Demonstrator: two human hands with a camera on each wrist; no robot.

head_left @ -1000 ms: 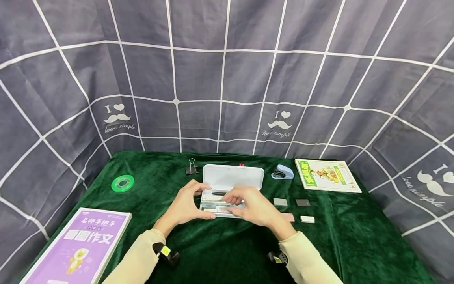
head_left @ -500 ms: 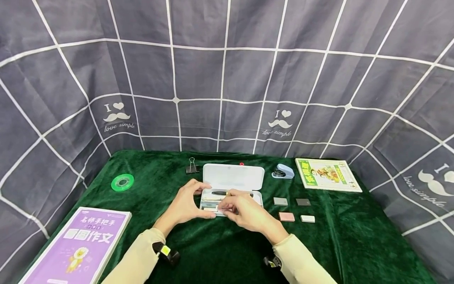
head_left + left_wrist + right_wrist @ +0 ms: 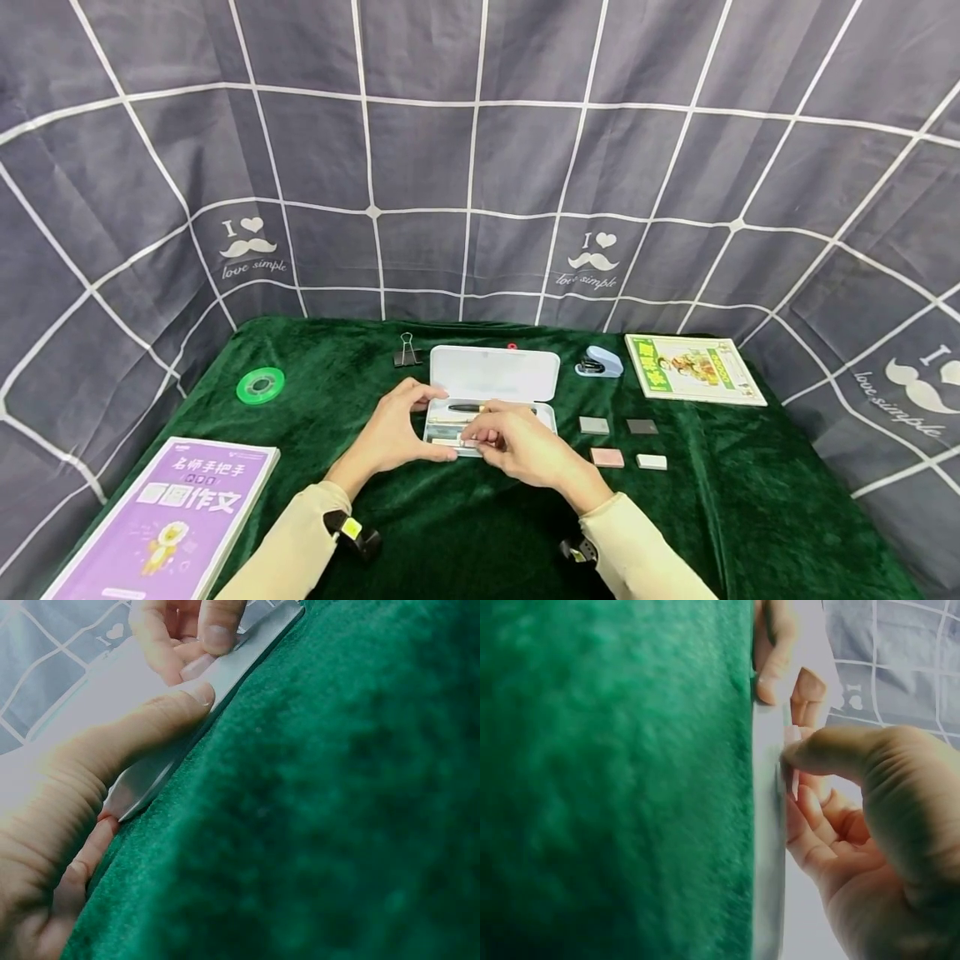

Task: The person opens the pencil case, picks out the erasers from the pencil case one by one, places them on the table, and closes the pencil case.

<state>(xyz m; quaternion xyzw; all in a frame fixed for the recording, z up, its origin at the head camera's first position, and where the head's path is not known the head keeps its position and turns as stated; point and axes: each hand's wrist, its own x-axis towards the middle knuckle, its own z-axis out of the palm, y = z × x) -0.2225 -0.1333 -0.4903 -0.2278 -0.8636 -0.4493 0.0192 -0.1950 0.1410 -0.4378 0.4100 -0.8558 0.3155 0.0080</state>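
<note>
A white pencil case (image 3: 546,414) lies open in the middle of the green cloth, its lid (image 3: 495,372) folded back. A black pen (image 3: 468,407) rests in the tray. My left hand (image 3: 396,433) grips the case's left end, thumb on the near wall (image 3: 225,675) and fingers at the back. My right hand (image 3: 517,446) hovers over the tray's near side with curled fingers. Its thumb (image 3: 817,750) and fingers pinch a thin pale pink stick (image 3: 794,780) just inside the case wall (image 3: 769,847). The rest of the stick is hidden.
Right of the case lie several small erasers, among them a pink one (image 3: 606,457) and a white one (image 3: 650,461). A blue stapler (image 3: 600,363), a binder clip (image 3: 406,353), a green tape roll (image 3: 259,386), a green booklet (image 3: 693,369) and a purple book (image 3: 165,517) surround it.
My right hand has slid left and nearer along the tray, uncovering the pink eraser. The left hand keeps its grip on the case.
</note>
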